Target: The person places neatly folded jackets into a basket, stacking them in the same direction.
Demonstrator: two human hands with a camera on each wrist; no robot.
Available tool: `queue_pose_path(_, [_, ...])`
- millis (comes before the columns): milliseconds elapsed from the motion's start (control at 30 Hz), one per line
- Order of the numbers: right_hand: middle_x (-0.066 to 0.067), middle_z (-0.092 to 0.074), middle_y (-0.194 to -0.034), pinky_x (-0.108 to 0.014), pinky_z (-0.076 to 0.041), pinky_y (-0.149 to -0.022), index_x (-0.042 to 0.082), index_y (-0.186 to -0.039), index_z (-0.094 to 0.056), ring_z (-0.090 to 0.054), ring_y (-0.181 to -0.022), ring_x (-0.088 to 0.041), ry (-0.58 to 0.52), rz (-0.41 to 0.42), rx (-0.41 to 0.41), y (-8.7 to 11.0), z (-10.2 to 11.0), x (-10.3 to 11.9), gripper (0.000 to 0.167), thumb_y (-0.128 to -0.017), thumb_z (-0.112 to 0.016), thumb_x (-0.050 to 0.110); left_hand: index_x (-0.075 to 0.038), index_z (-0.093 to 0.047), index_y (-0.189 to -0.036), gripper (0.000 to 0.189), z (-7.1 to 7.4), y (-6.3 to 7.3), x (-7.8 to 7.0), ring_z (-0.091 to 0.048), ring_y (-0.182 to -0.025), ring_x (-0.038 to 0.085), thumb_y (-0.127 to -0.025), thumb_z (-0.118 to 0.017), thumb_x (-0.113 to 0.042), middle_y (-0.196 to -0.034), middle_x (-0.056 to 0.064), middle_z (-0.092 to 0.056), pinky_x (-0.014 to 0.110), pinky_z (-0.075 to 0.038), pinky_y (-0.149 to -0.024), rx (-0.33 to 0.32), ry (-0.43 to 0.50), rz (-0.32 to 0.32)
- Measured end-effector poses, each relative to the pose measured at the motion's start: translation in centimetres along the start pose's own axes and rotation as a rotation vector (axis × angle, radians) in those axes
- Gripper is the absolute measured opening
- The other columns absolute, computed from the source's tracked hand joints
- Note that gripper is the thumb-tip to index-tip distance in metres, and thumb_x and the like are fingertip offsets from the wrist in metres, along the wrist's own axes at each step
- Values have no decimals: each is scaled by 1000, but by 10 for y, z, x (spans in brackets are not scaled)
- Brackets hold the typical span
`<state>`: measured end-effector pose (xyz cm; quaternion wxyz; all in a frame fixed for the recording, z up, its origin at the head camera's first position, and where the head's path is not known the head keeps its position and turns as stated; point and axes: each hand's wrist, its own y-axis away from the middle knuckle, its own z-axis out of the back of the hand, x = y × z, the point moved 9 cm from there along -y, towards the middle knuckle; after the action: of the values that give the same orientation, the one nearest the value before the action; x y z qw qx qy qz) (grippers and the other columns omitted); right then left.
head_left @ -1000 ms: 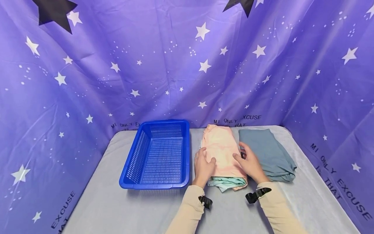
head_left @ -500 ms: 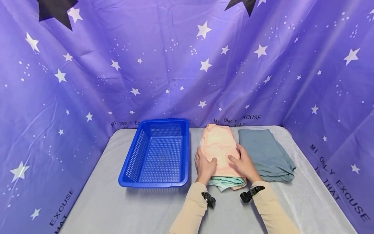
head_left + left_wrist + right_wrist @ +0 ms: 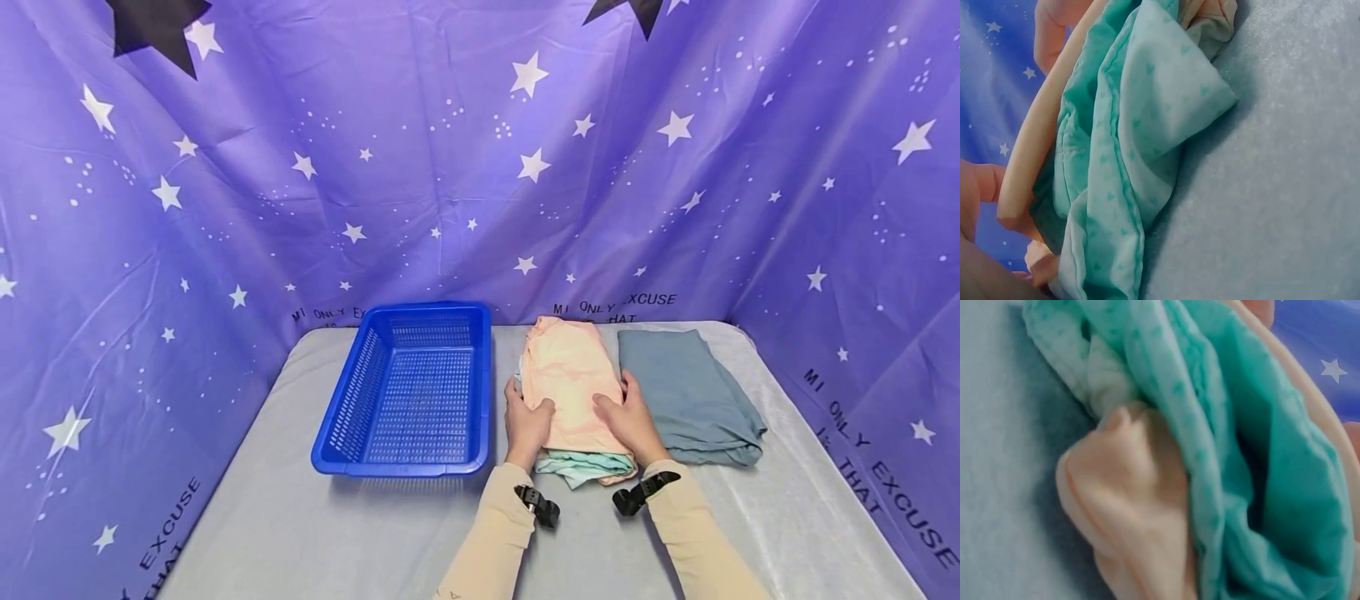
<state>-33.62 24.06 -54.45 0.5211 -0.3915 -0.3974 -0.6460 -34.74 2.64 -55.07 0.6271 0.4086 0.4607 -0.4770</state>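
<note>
A folded pink garment (image 3: 573,375) lies in the head view just right of the table's middle. Out of its near end come mint-green layers (image 3: 1107,162) with small heart prints, which fill much of both wrist views. My left hand (image 3: 527,427) grips the bundle's left side, its thumb on the pink top. On the opposite side my right hand (image 3: 632,423) holds it likewise, thumb on top and fingers along the edge. Fingertips beneath the bundle are hidden. A peach-coloured fold (image 3: 1138,494) bulges below the mint layers in the right wrist view.
Left of the bundle stands a blue plastic basket (image 3: 486,400) with perforated walls and nothing in it. A folded grey-blue cloth (image 3: 682,392) lies close by on the right. The grey covered table (image 3: 360,542) backs onto a purple star-print curtain (image 3: 420,167).
My right hand has moved left from beside the bundle onto its edge, and the left hand has tightened round the other side. The head view has shifted slightly.
</note>
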Motion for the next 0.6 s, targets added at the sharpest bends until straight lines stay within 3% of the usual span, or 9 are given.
queue_pose_path(200, [-31, -14, -167, -54, -21, -127, 4, -164, 7, -19, -156, -42, -1, -62, 10, -3, -1, -6, 92, -102, -57, 30, -5, -22, -161, 97, -5, -3, 9, -62, -126, 32, -79, -74, -15, -144, 21, -59, 46, -47, -110, 43, 116, 42])
queue_pose_path(333, [-32, -11, -167, -55, -21, -127, 10, -164, 13, -18, -156, -42, -50, -94, 26, -4, -4, -10, 97, -102, -57, 32, -3, -25, -160, 97, -7, -5, 12, -55, -134, 36, -81, -79, -18, -150, 24, -51, 48, -41, -116, 62, 179, 44])
queue_pose_path(433, [-28, -5, -169, -56, -18, -127, 16, -163, 18, -12, -158, -41, -72, -109, 33, -5, -6, -14, 100, -101, -58, 35, -2, -30, -158, 94, -8, -6, 12, -48, -140, 38, -82, -81, -21, -154, 25, -46, 50, -37, -119, 68, 191, 47])
queue_pose_path(600, [-18, 6, -172, -57, -12, -128, 23, -163, 19, 0, -160, -37, -95, -107, 39, -6, -9, -19, 101, -101, -60, 39, -5, -41, -154, 83, -7, -8, 12, -51, -137, 35, -83, -82, -21, -151, 20, -52, 48, -39, -117, 78, 171, 42])
